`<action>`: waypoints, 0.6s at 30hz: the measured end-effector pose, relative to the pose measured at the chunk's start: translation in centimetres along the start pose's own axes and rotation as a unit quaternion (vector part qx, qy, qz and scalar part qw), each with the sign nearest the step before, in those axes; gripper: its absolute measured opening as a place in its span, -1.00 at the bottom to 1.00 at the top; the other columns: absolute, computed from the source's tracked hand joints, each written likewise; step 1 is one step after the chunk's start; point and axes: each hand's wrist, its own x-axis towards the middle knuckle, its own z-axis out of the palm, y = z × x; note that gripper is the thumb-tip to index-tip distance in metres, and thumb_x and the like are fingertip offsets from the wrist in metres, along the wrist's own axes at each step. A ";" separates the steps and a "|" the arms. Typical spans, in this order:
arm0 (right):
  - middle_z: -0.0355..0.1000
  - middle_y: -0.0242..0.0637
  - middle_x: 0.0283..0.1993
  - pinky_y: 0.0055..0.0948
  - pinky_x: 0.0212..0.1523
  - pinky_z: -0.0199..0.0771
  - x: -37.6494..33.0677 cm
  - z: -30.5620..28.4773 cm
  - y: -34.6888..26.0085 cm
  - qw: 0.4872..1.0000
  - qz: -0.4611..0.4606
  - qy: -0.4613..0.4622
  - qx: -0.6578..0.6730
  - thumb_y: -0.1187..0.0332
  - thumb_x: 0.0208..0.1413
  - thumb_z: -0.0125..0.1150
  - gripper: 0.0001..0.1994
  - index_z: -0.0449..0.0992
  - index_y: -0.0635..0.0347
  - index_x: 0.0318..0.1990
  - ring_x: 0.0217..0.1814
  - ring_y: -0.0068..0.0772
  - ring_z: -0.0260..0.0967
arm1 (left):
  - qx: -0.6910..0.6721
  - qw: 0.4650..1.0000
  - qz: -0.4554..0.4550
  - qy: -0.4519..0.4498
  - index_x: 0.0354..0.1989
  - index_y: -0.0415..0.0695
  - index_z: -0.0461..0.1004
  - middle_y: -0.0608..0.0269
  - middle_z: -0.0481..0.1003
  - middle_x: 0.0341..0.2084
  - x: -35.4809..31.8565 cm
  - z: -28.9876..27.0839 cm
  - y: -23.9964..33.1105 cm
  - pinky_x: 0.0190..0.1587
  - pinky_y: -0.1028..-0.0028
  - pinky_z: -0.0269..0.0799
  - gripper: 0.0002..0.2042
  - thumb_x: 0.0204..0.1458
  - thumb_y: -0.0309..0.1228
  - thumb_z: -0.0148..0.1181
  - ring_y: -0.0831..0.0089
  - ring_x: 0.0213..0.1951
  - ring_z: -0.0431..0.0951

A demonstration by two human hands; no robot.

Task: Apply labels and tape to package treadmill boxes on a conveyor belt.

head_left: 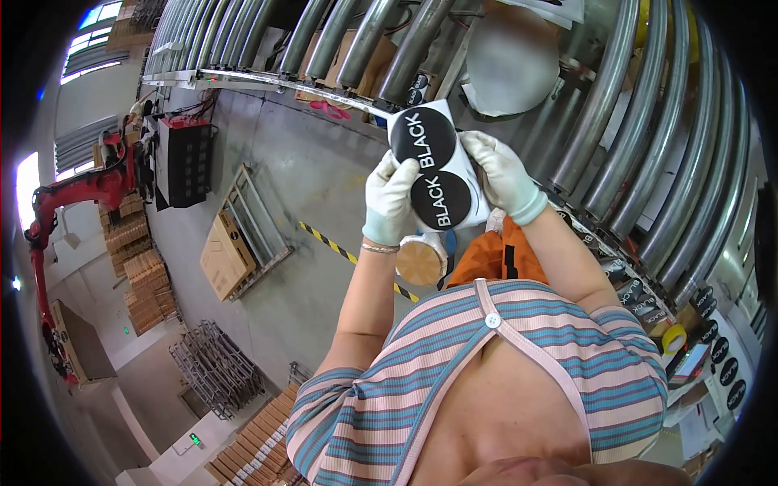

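Head view: a white sheet bearing two black discs, probably light, smooth, flexible and easily creased, is best taken by opposite margins. It lies aloft between the gloved left grip, closed on its left edge, and the gloved right grip, closed on its right, with steel rollers beyond.

Conv. rollers, cardbd stacks far L

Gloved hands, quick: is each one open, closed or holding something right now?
Left hand: closed, holding the left edge of a white sheet with two black discs.
Right hand: closed, holding the sheet's right edge.
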 end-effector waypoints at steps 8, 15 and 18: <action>0.47 -0.32 -0.16 -0.57 -0.08 0.46 -1.3 0.9 0.3 0.997 0.009 -0.040 -0.073 0.43 0.17 0.07 -0.79 0.43 0.34 -0.08 -0.16 -0.58 0.43 | -0.043 0.998 -0.047 -0.027 -0.20 -0.17 0.44 0.33 0.50 -0.26 -0.1 0.7 -0.9 -0.10 0.55 0.40 -0.85 0.04 -0.56 0.12 0.61 -0.26 0.47; 0.49 -0.50 -0.29 -0.71 -0.25 0.40 -1.3 0.2 -0.2 0.986 0.031 -0.015 -0.161 0.34 0.16 0.12 -0.80 0.51 0.20 -0.11 -0.30 -0.74 0.40 | -0.024 0.998 -0.059 -0.020 -0.10 -0.15 0.37 0.29 0.48 -0.22 0.7 0.3 -1.0 -0.12 0.50 0.45 -0.72 -0.01 -0.47 0.21 0.54 -0.23 0.49; 0.50 -0.42 -0.29 -0.69 -0.30 0.40 -1.5 0.2 -1.1 0.983 0.062 -0.022 -0.172 0.35 0.17 0.10 -0.80 0.53 0.27 -0.16 -0.33 -0.72 0.40 | -0.063 0.991 -0.075 -0.086 0.05 -0.17 0.30 0.26 0.45 -0.13 0.5 2.4 0.2 -0.09 0.47 0.45 -0.55 -0.03 -0.42 0.25 0.50 -0.16 0.49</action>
